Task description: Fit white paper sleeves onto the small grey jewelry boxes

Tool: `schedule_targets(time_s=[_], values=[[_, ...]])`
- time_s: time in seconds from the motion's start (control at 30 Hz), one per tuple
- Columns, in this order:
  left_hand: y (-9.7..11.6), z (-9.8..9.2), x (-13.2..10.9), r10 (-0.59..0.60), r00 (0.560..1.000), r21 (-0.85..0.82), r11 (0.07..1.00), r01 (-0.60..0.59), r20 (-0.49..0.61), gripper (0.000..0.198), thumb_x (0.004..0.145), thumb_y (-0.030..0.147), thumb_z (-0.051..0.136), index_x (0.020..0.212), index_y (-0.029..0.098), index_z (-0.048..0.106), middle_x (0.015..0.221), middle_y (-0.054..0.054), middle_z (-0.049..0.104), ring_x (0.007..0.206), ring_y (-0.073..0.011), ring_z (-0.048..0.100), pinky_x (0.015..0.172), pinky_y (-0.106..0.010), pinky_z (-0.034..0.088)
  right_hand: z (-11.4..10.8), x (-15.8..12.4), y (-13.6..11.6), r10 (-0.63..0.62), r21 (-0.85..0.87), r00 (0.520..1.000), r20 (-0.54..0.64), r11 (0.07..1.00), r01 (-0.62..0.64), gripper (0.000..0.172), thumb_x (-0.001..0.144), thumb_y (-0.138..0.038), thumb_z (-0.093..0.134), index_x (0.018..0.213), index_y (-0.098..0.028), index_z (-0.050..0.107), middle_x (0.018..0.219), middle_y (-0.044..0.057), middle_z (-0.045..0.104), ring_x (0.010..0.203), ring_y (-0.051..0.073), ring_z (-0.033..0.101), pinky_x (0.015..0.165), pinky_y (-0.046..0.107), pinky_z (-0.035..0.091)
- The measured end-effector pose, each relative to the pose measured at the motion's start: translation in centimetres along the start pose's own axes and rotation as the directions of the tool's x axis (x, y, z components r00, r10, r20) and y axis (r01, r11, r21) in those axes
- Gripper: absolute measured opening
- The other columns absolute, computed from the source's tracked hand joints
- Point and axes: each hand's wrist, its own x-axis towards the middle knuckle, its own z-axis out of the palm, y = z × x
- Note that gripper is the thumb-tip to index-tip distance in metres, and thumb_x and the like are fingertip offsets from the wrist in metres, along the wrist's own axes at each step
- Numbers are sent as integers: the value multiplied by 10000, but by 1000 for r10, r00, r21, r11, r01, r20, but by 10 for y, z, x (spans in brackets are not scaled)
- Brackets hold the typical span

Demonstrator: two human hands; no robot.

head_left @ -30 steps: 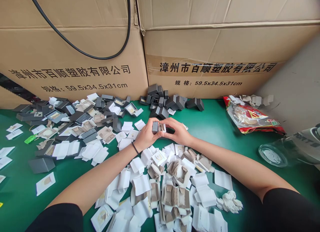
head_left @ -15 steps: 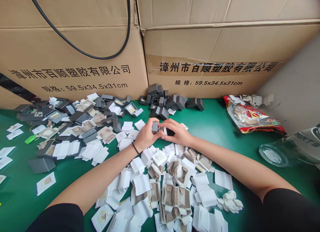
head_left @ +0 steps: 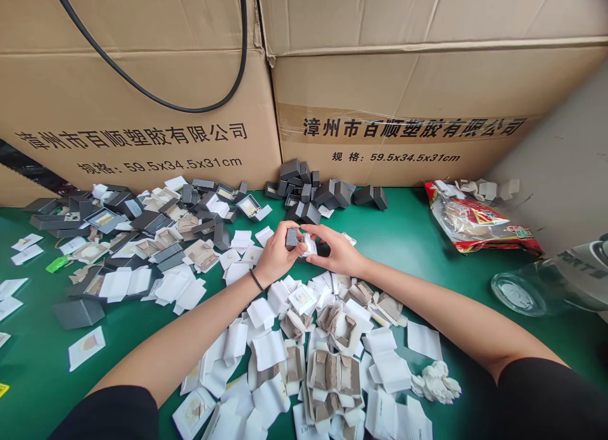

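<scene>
Left of frame: on a green worktop (head_left: 394,237), one green scrap (head_left: 57,264) beside a pile of dark boxes (head_left: 149,221) and loose card (head_left: 117,283), too overlapped to count; several boxes gape with card inside, so this share appears unfinished. Centre: the left hand (head_left: 280,253) clamps one small grey box (head_left: 291,238), the right hand (head_left: 336,249), touching it, pinches one white insert (head_left: 310,245) at the box's side; this piece seems midway. Upper centre: a separate cluster of boxes (head_left: 327,194), roughly a dozen. Lower centre: a heap of folded cards (head_left: 270,350), dozens by eye, lying outside any box; this share looks done. Right of frame: one crumpled tissue (head_left: 439,383), one red-edged bag (head_left: 479,220) and one clear jar (head_left: 570,278), all well apart from the hands.
</scene>
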Motion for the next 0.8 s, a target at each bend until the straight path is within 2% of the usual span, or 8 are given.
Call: schedule_targets(time_s=[0.1,0.2,0.3,0.43,0.57,0.8], values=[[0,0,1,-16,1000,-20,1000,16,-8,566,750,696,433,1019,198,423,877,-38,584,792,-160,590,728,-283,463,2,-1,3,74,-18,997,-13,997,-74,654,791,-390,618,1355,-228,330,1077,75,600,988,213,580,842,377,493],[1,0,1,-25,1000,-19,1000,25,-9,569,739,704,440,1010,205,424,875,-34,580,790,-161,591,733,-289,464,4,-1,4,109,-33,994,-4,994,-109,651,784,-389,623,1344,-237,330,1059,61,610,977,213,589,836,374,489],[3,-1,0,-38,999,-25,999,38,-4,564,736,707,441,1000,208,423,877,-33,579,800,-163,594,733,-288,465,4,0,2,133,-28,991,-5,991,-133,556,775,-372,634,1262,-237,399,1034,58,619,962,217,593,810,365,486],[3,-1,1,-51,998,-31,998,50,-22,543,742,686,463,991,204,428,876,-32,587,797,-158,595,719,-276,467,4,-1,-1,138,-88,990,-30,986,-140,338,780,-357,639,1050,-213,498,992,66,627,903,219,589,764,356,474],[2,0,1,-54,998,-34,998,53,-36,521,759,662,468,1002,202,429,879,-36,595,788,-153,594,711,-273,470,4,-2,1,33,-225,999,7,974,-31,181,837,-369,584,910,-206,560,978,78,651,904,219,573,763,349,445],[3,0,1,-55,998,-33,998,53,-38,522,768,665,449,1011,203,424,881,-39,594,796,-154,593,730,-281,473,2,-2,-1,-88,-385,994,70,917,108,196,892,-363,507,822,-208,605,1031,77,662,910,209,572,711,330,410]])
